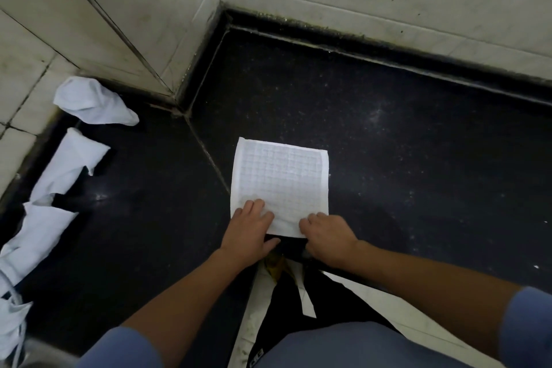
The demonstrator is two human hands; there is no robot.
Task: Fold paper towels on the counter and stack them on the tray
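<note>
A white quilted paper towel lies flat on the dark speckled counter, near its front edge. My left hand rests on the towel's near left corner with fingers spread flat. My right hand presses on the near right corner with fingers curled down onto the edge. Whether either hand pinches the towel is unclear. No tray is in view.
Several crumpled or loosely folded white towels lie in a line along the counter's left side, one bunched up by the tiled wall. Tiled walls close the corner behind. Below the counter edge are floor tiles and my dark trousers.
</note>
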